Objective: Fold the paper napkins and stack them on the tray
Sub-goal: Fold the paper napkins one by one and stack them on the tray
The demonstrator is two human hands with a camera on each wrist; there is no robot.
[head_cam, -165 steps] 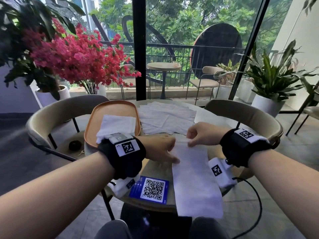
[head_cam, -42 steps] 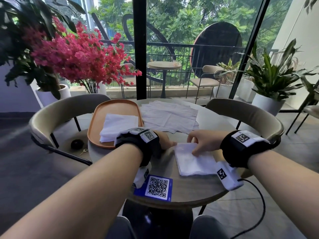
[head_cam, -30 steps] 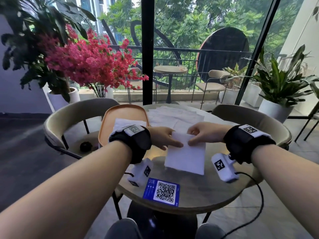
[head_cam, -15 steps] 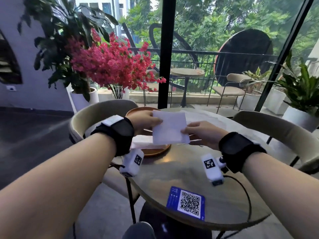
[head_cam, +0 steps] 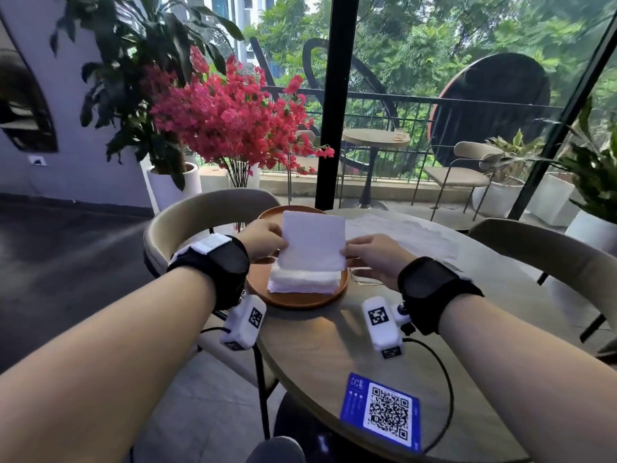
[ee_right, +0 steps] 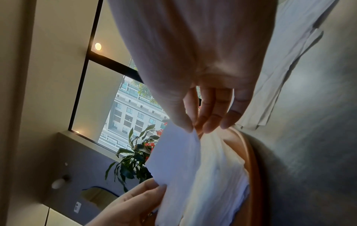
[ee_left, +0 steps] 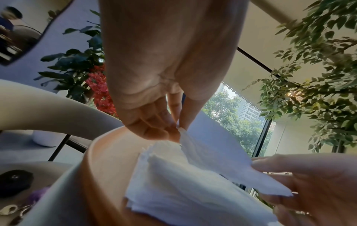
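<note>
- The folded napkin (head_cam: 312,242) is held up, tilted, over the tray (head_cam: 293,300), with its lower edge just above the stack of napkins (head_cam: 302,281) lying there; whether the edge touches the stack cannot be told.
- The left hand (head_cam: 262,240) pinches the napkin's edge at 9 o'clock; in the left wrist view the thumb and fingertips (ee_left: 170,122) meet on a corner of the sheet (ee_left: 222,156), the other fingers curled beside them.
- The right hand (head_cam: 370,259) pinches the edge at 3 o'clock; in the right wrist view the thumb and fingers (ee_right: 204,120) close narrowly on the sheet's corner (ee_right: 173,154), knuckles up.
- Both forearms reach forward from the near side, wrists roughly level, palms turned towards each other, each wrist in a black band (head_cam: 217,265).
- The stack sits in the tray's near half, with ragged layered edges showing in the left wrist view (ee_left: 183,183).
- The tray is orange and oval, at 11 o'clock on the round table (head_cam: 334,355).
- Loose unfolded napkins (head_cam: 400,233) lie flat on the table at 1 o'clock, just beside the tray.
- A blue card (head_cam: 382,411) with a square code lies near the table's edge at 5 o'clock.
- Beige chairs (head_cam: 200,212) stand at 10 and 3 o'clock of the table.
- Red flowers (head_cam: 233,118) and a leafy potted plant (head_cam: 150,78) stand beyond, at 11 o'clock.
</note>
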